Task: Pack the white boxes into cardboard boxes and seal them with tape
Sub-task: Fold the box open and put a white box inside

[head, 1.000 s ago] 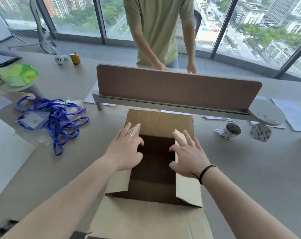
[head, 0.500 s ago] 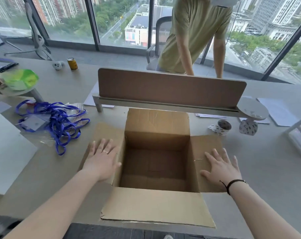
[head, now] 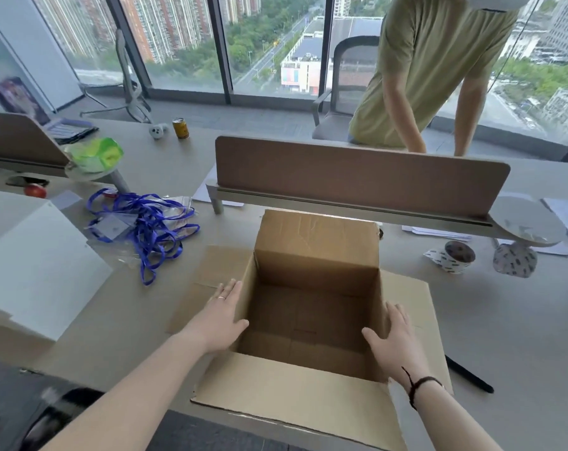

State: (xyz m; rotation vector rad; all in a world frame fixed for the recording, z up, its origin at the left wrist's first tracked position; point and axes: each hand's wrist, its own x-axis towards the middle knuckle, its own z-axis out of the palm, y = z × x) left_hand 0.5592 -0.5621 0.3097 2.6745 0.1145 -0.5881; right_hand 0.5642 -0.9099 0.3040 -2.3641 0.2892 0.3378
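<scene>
1. Far left: a large white box (head: 38,268) sits on the desk (head: 504,320), untouched, well apart from both hands. Judged to be the item to pack; not yet in the carton.
2. Right of it: a tangle of blue lanyards (head: 146,229) with clear sleeves lies on the desk, not part of the task.
3. Left hand (head: 222,315): fingers straight and together, palm against the left side of the cardboard box (head: 312,307) at the fold of the left flap. It grips nothing. Judged purpose: keeping that flap folded outward and steadying the carton.
4. Centre: the cardboard box stands upright near the desk's near edge, all four flaps open. The far flap stands up; the near flap hangs toward the person past the desk edge; the side flaps lie out flat. The interior is empty, with only the bottom panels visible.
5. Right hand (head: 395,341): fingers extended, slightly spread, flat on the right wall and flap fold, thumb over the rim into the opening. It holds nothing. It mirrors the left, so the mouth is held wide for loading.
6. Far right: a tape roll (head: 455,257) lies on the desk under the divider's foot, out of reach of the hands; sealing is judged a later step.
7. Beyond the divider (head: 357,177), another person leans on the far side.
</scene>
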